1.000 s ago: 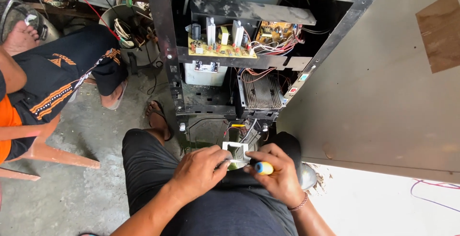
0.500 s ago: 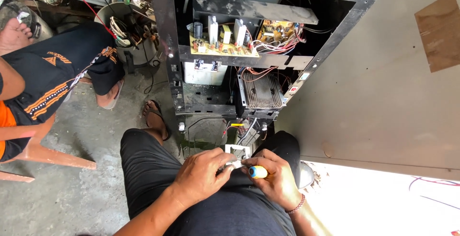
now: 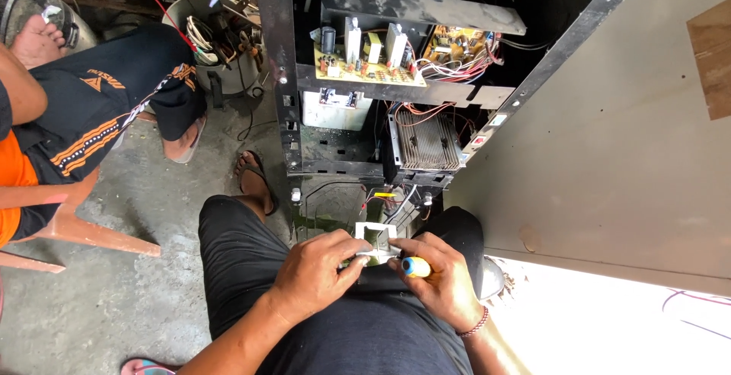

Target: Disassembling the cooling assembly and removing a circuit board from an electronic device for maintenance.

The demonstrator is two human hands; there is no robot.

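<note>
My left hand (image 3: 316, 274) pinches a small white rectangular part (image 3: 376, 239) over my lap, with thin wires running from it up into the open black metal cabinet (image 3: 283, 101). Just to its right, my right hand (image 3: 442, 280) grips a screwdriver with a yellow and blue handle (image 3: 416, 268), its tip pointing at the white part. Inside the cabinet sit a yellow circuit board (image 3: 365, 63) with tall components, a second board with red and white wiring (image 3: 461, 51), and a finned metal heat sink (image 3: 428, 140).
Another person in black shorts with orange stripes (image 3: 99, 108) sits at the left on an orange plastic chair (image 3: 68, 223). A bucket of tangled wires (image 3: 217, 32) stands behind. A large grey panel (image 3: 609, 139) leans at the right. The floor is bare concrete (image 3: 114, 299).
My view has shifted slightly. Both hands stay together on the white part and the screwdriver, with only small movements of the fingers.
</note>
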